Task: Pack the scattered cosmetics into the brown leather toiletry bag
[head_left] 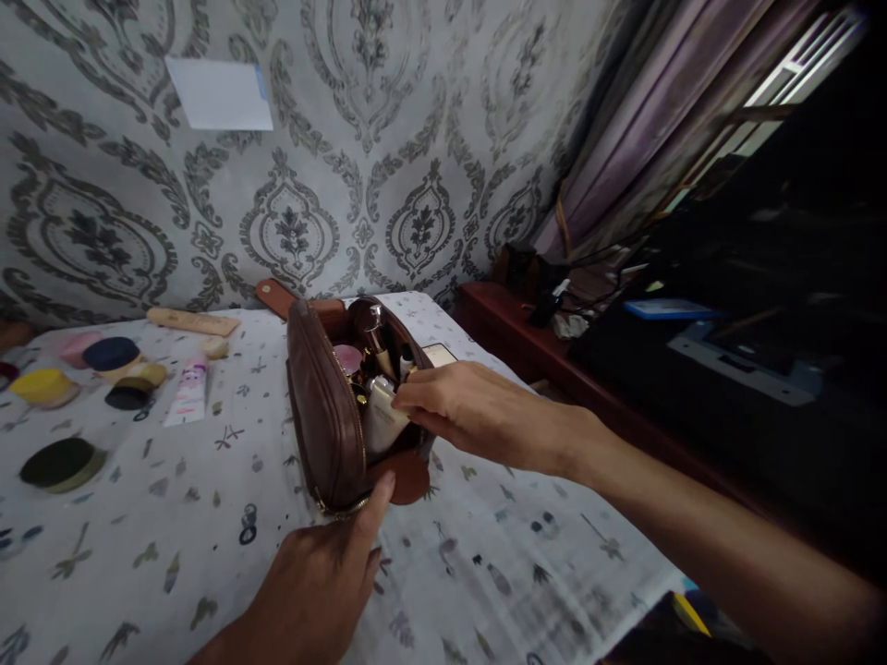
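A brown leather toiletry bag (pixel 325 406) stands unzipped on the cloth, its mouth facing up and to the right. My right hand (pixel 457 402) reaches over its right side, with fingers closed at the upper end of a white tube (pixel 383 420) tilted inside the bag. Around that tube I see a pink round item (pixel 347 357), a clear-capped bottle (pixel 376 332) and small dark items I cannot make out. My left hand (pixel 322 577) is at the bag's near end; its index finger is stretched out against the brown end tab (pixel 408 478), the other fingers loosely bent.
On the left lie a white-and-pink tube (pixel 190 392), a beige tube (pixel 194 321), a dark-lidded jar (pixel 112 356), a yellow-lidded jar (pixel 45 388) and a dark round container (pixel 62 465). The patterned wall is behind. A reddish wooden ledge (pixel 513 319) and dark screen (pixel 748 277) border the right.
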`<action>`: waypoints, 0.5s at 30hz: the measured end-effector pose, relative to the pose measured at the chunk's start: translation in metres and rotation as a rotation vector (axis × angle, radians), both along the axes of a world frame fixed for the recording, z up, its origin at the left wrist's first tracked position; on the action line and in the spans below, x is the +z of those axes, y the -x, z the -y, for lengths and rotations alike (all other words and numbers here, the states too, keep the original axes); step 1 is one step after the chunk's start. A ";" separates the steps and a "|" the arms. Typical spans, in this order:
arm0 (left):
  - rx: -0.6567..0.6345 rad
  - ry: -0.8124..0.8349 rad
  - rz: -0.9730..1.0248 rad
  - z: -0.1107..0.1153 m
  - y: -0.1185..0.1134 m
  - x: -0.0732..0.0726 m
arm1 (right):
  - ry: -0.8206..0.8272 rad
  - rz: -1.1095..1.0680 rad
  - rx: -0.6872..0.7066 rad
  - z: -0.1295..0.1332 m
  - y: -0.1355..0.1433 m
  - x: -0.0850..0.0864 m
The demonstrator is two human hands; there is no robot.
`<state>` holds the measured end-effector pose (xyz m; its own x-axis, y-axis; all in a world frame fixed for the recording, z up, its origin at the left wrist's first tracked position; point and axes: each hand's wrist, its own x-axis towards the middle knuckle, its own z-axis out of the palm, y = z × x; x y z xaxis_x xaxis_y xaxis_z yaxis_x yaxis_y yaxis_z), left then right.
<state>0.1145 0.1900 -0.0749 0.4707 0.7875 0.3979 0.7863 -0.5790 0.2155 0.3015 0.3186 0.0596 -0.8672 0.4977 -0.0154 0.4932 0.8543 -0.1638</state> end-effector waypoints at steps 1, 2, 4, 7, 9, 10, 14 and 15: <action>0.001 -0.003 -0.002 0.000 0.000 0.000 | -0.004 0.018 -0.002 0.001 0.000 0.002; 0.002 -0.007 -0.002 0.000 0.000 -0.001 | -0.010 0.033 0.000 0.003 0.000 0.003; 0.000 -0.017 -0.003 -0.001 -0.001 -0.002 | -0.027 0.064 -0.001 0.006 -0.001 0.007; -0.002 -0.036 0.011 -0.002 -0.001 -0.002 | -0.084 0.097 -0.034 0.010 0.001 0.009; -0.004 -0.040 0.020 -0.002 -0.001 -0.001 | -0.131 0.093 -0.041 0.010 0.003 0.008; -0.003 -0.038 0.022 -0.002 -0.002 0.000 | -0.155 0.082 -0.032 0.010 0.005 0.007; 0.002 -0.039 0.037 -0.002 -0.002 -0.001 | -0.239 0.077 0.036 0.005 0.014 0.001; -0.004 -0.042 0.049 -0.002 -0.002 -0.001 | -0.254 0.098 0.051 0.004 0.017 0.001</action>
